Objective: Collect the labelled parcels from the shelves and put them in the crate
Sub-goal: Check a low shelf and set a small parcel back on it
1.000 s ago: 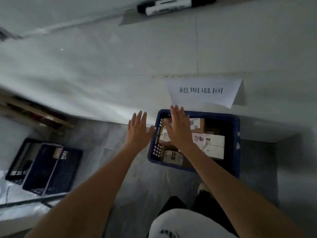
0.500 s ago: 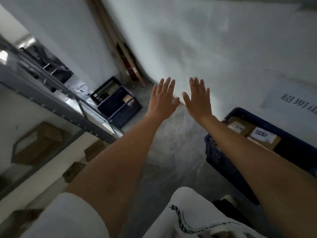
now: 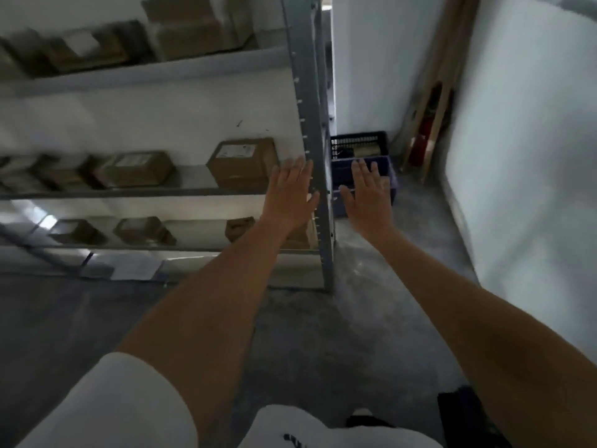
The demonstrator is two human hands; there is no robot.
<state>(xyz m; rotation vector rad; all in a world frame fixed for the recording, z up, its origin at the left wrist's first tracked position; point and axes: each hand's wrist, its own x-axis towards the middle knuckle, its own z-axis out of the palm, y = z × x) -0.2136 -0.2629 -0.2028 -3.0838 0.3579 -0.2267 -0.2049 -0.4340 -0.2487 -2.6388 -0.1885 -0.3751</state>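
Both arms reach forward with flat, spread fingers and nothing in them. My left hand (image 3: 290, 195) hovers in front of the right end of a grey metal shelf unit (image 3: 310, 130), close to a brown labelled parcel (image 3: 242, 161) on the middle shelf. My right hand (image 3: 366, 195) is to the right of the shelf post, in front of stacked blue crates (image 3: 361, 147) on the floor. More brown parcels (image 3: 135, 168) lie along the middle shelf, others on the lower shelf (image 3: 142, 229) and top shelf (image 3: 190, 24). The crate holding parcels is out of view.
Wooden slats (image 3: 439, 88) lean in the corner beside a white wall (image 3: 523, 150). Grey concrete floor (image 3: 323, 334) spreads in front of the shelves. A dark crate corner (image 3: 458, 412) shows at bottom right by my legs.
The view has swung left from the crate of parcels to the shelf unit. Both hands stayed open and empty, moving from over the crate to in front of the shelf.
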